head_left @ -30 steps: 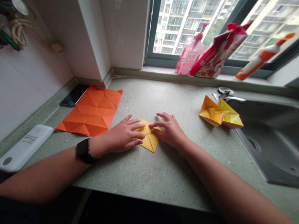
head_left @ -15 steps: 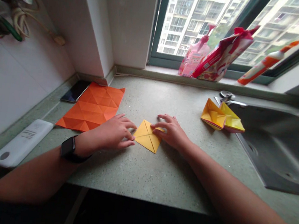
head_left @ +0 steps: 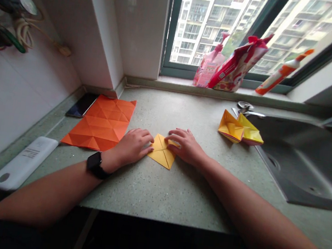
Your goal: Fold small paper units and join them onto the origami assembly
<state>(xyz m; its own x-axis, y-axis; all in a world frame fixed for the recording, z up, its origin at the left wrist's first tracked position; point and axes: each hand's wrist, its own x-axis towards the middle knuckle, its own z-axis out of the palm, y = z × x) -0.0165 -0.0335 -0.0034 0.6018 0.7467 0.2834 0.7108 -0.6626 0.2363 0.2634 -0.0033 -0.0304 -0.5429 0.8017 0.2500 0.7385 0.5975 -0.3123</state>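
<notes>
A yellow square of folded paper (head_left: 161, 157) lies flat on the counter, its creases crossing at the middle. My left hand (head_left: 134, 145), with a black watch on the wrist, has its thumb and fingers round the paper's left corner. On the right, my right hand (head_left: 188, 147) has bent fingertips and thumb on the upper right corner, covering part of it. Just left of my left hand a creased orange sheet (head_left: 104, 122) is spread out.
Two folded paper shapes, an orange-yellow one (head_left: 230, 126) and a yellow one (head_left: 249, 131), stand by the metal sink (head_left: 318, 162). At left are a phone (head_left: 81, 105) and a white oblong device (head_left: 24, 162). A pump bottle (head_left: 208, 68), a red bag (head_left: 239, 64) and an orange-white bottle (head_left: 279, 74) line the windowsill.
My left hand has moved slightly right, its fingers closing in around the paper's left corner. My right hand stays on the other side. The view has shifted a little.
</notes>
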